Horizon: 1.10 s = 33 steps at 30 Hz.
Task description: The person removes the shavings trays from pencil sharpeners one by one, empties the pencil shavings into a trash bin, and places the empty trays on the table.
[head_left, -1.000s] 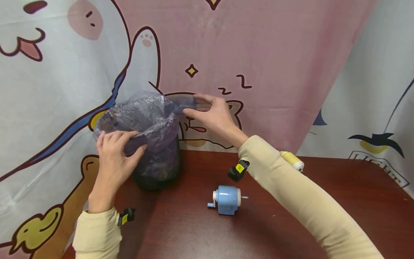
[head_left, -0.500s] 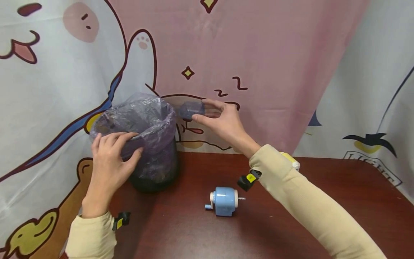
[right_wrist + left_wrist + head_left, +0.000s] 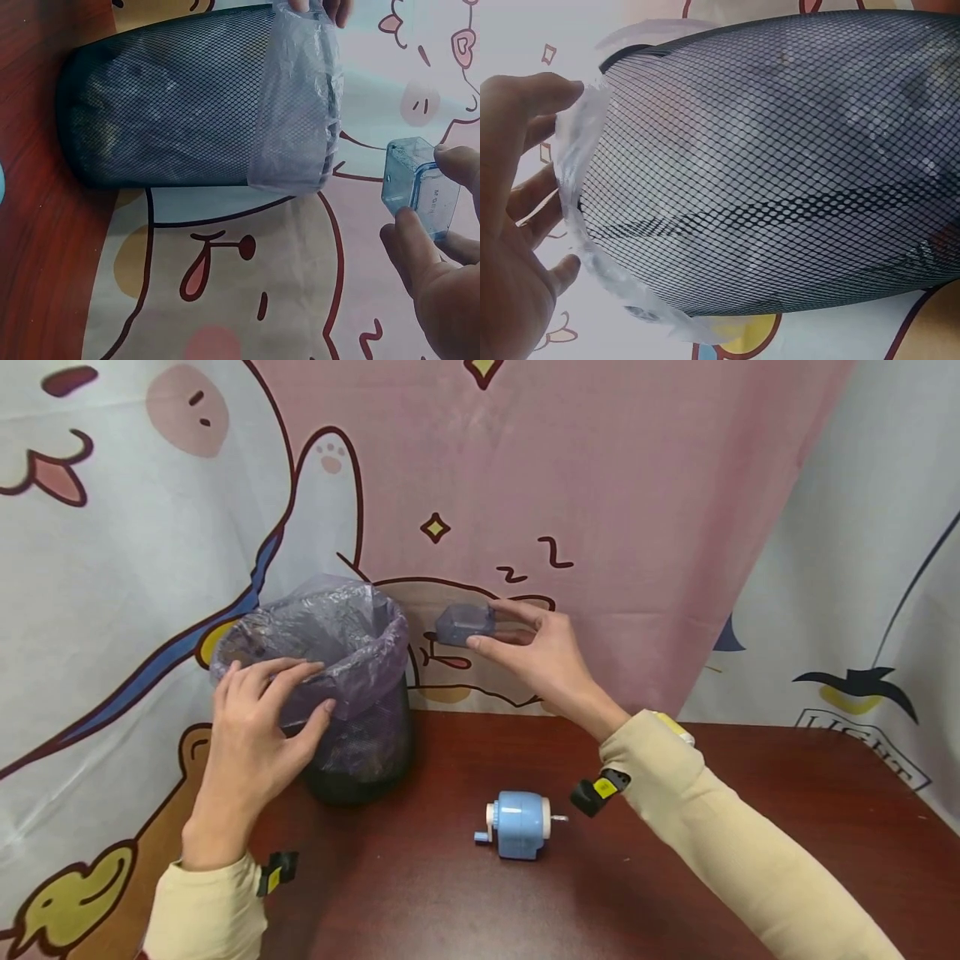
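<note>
My right hand (image 3: 551, 652) pinches a clear blue shavings container (image 3: 463, 625) between thumb and fingers, in the air right of the waste bin. In the right wrist view this container (image 3: 421, 184) is tilted and see-through, with small lettering on one face. The black mesh waste bin (image 3: 363, 735) has a purple plastic liner (image 3: 367, 681) folded over its rim. My left hand (image 3: 251, 743) is at the near rim, its loosely bent fingers at the liner's edge and its thumb apart from them. In the left wrist view the left hand (image 3: 525, 195) lies beside the liner edge (image 3: 574, 180).
A blue hand-crank pencil sharpener (image 3: 520, 825) stands on the dark red-brown table (image 3: 420, 893), right of the bin. A yellow and white object (image 3: 675, 727) is mostly hidden behind the right sleeve. A cartoon-printed cloth (image 3: 637, 527) hangs close behind the bin.
My right hand has drawn the shavings container away from the bin's rim, to the right and slightly down. My left hand stays at the near rim, its fingers shifting slightly.
</note>
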{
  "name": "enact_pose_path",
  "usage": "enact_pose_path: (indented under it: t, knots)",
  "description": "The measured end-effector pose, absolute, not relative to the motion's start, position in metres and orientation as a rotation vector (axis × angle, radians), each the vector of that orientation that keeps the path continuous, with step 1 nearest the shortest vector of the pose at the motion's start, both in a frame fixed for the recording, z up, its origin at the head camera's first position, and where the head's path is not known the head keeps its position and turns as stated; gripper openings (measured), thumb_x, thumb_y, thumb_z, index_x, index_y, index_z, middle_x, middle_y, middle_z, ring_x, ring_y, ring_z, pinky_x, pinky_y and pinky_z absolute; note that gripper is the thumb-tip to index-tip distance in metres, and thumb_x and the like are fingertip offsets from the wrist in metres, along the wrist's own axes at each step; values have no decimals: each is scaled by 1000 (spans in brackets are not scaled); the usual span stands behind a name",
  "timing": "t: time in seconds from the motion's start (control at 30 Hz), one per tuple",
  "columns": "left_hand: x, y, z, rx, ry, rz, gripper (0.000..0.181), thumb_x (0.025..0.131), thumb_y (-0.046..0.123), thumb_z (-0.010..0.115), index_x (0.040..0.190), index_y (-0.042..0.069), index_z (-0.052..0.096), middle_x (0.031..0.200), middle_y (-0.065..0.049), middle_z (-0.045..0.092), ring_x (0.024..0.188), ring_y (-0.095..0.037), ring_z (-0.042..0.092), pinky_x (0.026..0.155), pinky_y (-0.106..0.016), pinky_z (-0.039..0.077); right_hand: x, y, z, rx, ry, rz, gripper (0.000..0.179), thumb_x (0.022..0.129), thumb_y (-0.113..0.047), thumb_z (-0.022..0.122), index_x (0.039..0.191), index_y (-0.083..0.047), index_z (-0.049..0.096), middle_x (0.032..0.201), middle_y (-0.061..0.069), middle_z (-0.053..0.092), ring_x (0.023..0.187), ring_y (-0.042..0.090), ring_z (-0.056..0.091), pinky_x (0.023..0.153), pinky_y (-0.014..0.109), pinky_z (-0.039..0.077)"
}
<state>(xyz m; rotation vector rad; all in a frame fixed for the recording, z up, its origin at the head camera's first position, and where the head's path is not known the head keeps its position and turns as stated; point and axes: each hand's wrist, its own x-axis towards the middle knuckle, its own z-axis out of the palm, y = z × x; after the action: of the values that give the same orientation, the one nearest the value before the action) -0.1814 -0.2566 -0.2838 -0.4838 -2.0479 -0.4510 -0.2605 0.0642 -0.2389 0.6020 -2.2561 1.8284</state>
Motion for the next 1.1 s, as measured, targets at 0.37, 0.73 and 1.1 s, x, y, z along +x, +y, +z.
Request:
enact_pose_path:
  t: [0.37,0.73,1.1]
  knots:
    - [-172,-250,-279,-553,-2059,-448,44,77,13,83,120,7,73,120,-23,67,116,-46,57,117,-70,27,-262,85,-248,559,-2220,1867,58,85,-19,84,139,-12,63,131,10,68,113,23,73,82,23,59]
    - [-165,-242,-279,-632,-2049,-421,48,74,18,82,121,11,73,121,-20,68,117,-43,58,103,-70,35,-254,108,-254,485,-2249,1809,59,87,-22,81,142,-12,61,132,10,69,118,25,71,80,18,55]
    - [-157,-231,-278,-716,-2087,-346,53,101,54,51,125,11,71,126,-19,67,117,-40,57,105,-66,34,-243,133,-262,462,-2250,1794,61,89,-28,81,145,-17,59,133,15,68,110,9,72,82,19,57]
